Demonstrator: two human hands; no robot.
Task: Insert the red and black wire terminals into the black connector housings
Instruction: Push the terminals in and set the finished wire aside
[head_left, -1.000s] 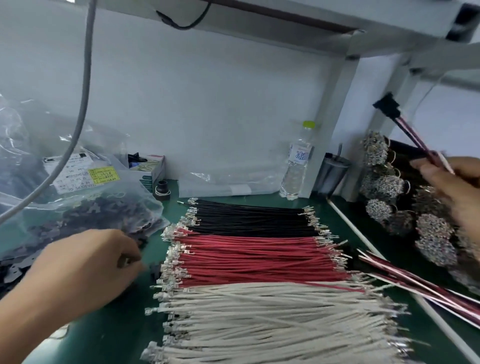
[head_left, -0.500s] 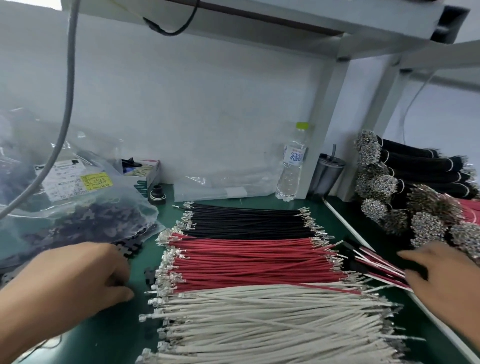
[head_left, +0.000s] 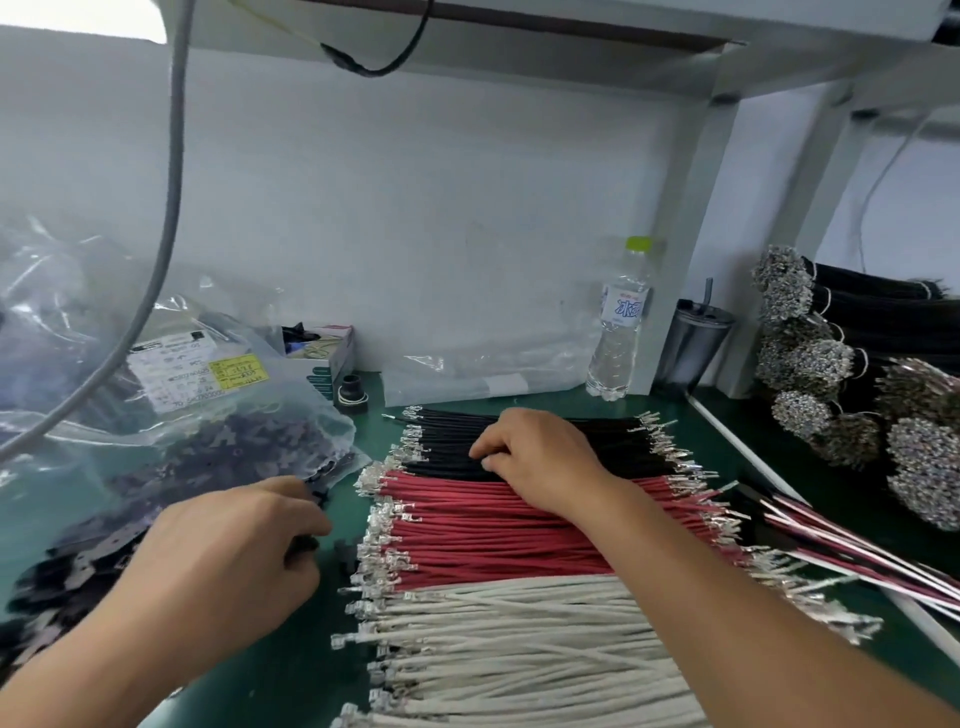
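Observation:
Three rows of terminal-tipped wires lie on the green mat: black wires (head_left: 613, 441) at the back, red wires (head_left: 493, 530) in the middle, white wires (head_left: 519, 639) at the front. My right hand (head_left: 540, 457) lies over the black row, its curled fingertips pinching at a black wire. My left hand (head_left: 228, 551) rests at the left beside the loose black connector housings (head_left: 218, 457) spilling from a clear bag, its fingers curled at small black pieces near the red wires' left ends. What its fingers hold is hidden.
A finished bundle of red, black and white leads (head_left: 852, 545) lies at the right. Tied wire bundles (head_left: 852, 374) are stacked on the right. A water bottle (head_left: 621, 322), a dark cup (head_left: 696, 343), a small box (head_left: 322, 353) and a grey cable (head_left: 171, 171) hanging on the left surround the mat.
My right hand set the assembled leads down on the right pile, then swung left onto the black wires. My left hand stayed by the connector bag.

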